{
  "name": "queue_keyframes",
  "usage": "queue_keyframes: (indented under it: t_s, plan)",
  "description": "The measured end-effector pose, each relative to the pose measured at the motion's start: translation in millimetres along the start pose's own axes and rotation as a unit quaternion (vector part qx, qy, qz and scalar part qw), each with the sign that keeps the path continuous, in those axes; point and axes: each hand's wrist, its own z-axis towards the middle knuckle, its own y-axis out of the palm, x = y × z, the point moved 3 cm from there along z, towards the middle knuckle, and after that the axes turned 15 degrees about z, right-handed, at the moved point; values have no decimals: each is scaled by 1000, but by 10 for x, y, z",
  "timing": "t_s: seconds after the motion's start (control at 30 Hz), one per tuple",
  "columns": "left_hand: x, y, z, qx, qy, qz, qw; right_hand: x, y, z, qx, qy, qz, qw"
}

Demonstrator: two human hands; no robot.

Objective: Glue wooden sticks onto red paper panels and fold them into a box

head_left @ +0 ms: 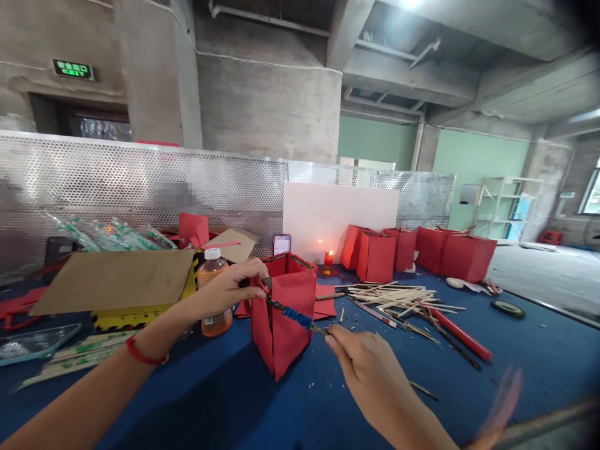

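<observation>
A red paper bag [287, 325] stands upright on the blue table [225, 394] in front of me. My left hand [229, 289] pinches the bag's upper left edge, fingers closed on it. My right hand [363, 362] is closed on the near end of a thin tool with a blue-wrapped grip [295, 316]. The tool's tip reaches the bag's rim right by my left fingers. A red band circles my left wrist.
An orange drink bottle [213, 294] and an open cardboard box [122, 281] stand left of the bag. A pile of wooden sticks [398, 299] and red rods lie to the right. More red bags [422, 250], a lit red candle [329, 259] and a perforated metal screen sit behind.
</observation>
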Motion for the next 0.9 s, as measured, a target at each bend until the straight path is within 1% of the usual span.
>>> queue_keyframes:
  t_s: [0.07, 0.17, 0.3, 0.4, 0.47, 0.53, 0.63, 0.8, 0.9]
  plan:
    - [-9, 3, -5, 2, -2, 1, 1000, -22, -84, 40, -31, 21, 7, 999]
    - [-11, 1, -4, 3, -1, -2, 1000, -38, -212, 113, -86, 42, 61, 994]
    - [-6, -8, 5, -4, 0, -5, 1000, -23, -351, 226, -154, 58, 148, 975]
    - [-2, -14, 5, -4, -3, -4, 1000, -20, -420, 298, -203, 85, 177, 959]
    - [11, -18, 5, -1, 0, -6, 1000, -26, -454, 327, -223, 101, 183, 952]
    - [26, -16, 6, -3, 5, -8, 1000, -27, -472, 334, -233, 112, 184, 948]
    - [26, -9, 6, -3, 3, -5, 1000, -4, -459, 305, -231, 118, 184, 948]
    - [-20, 10, 0, -4, -6, -27, 1000, 27, -371, 222, -203, 116, 185, 954]
    - [-31, 11, 2, 0, 1, -39, 999, 20, -316, 190, -203, 122, 188, 953]
